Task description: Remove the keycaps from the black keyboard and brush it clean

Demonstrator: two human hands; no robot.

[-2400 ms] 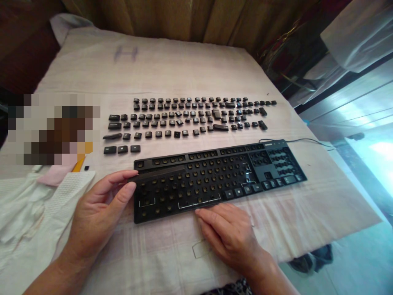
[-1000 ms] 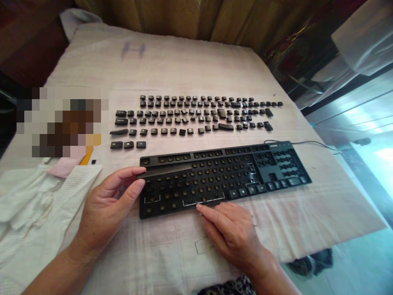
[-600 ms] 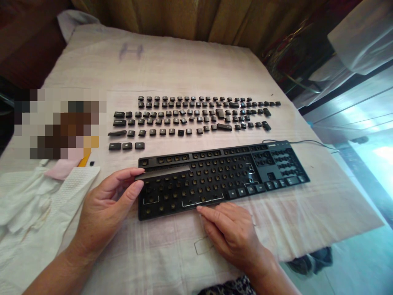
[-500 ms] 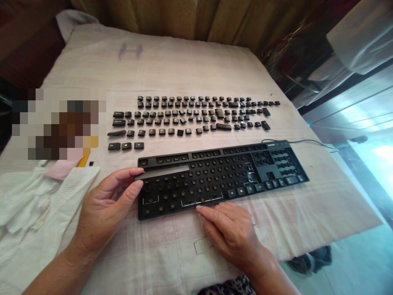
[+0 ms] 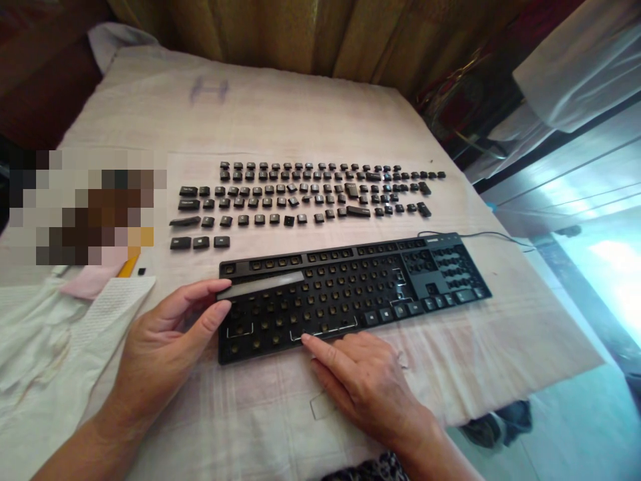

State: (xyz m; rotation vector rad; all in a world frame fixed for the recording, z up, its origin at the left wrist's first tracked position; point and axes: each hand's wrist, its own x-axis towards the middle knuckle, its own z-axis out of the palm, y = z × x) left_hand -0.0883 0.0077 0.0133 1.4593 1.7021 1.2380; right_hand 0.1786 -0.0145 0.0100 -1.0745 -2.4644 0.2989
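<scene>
left hand (image 5: 173,337) pinches a bar (image 5: 263,285) by 1 end over the keyboard (image 5: 345,292) on the cloth (image 5: 250,414); right hand (image 5: 363,367), index out, is at the wire (image 5: 330,331), its grip unclear. hard pushing could bend the wire; a loose pinch, drop the bar.

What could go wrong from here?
1. Left hand holds the bar only by one end; it could slip or tilt.
2. Right hand has its index fingertip at the long wire; pressing might bend or unseat it.
3. Loose keycaps lie just beyond the keyboard; a bump could scramble their rows.
</scene>
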